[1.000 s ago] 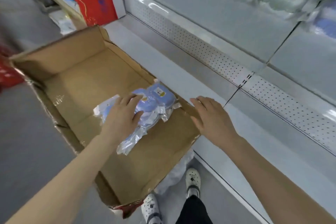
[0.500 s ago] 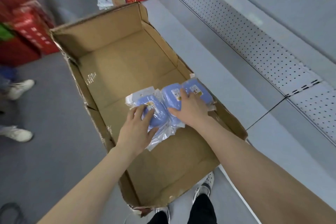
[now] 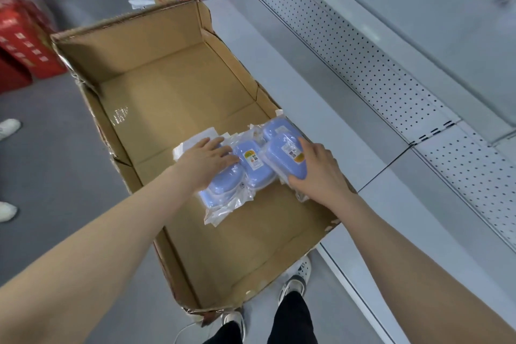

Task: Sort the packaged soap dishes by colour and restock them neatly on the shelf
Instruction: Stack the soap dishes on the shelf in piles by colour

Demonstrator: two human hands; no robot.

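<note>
The person's shoes (image 3: 297, 274) stand nearest, at the near end of the box (image 3: 178, 86), which lies open on the floor along the foot of the shelf.

Midway up the box, against its right wall, sit the dishes (image 3: 252, 165). They are a small cluster of blue ones, each in a clear bag, touching and partly overlapping.

The left hand (image 3: 208, 160) lies on the leftmost one with fingers straight, pressing rather than gripping. The right hand (image 3: 318, 173) is curled round the right dish (image 3: 287, 153), thumb at its near end and fingers over the top.

The step looks like gathering this blue batch for one lift. It would go best if the left hand closed on its end of the row, so the cluster is squeezed between both hands. The grip should be on the hard shells, since the loose film will likely slip. The dish at the back could easily be left behind.

The shelf (image 3: 329, 120) lies just beside the box's low right wall, so the carry is short.

Farther off stand red cartons (image 3: 25, 45).
</note>
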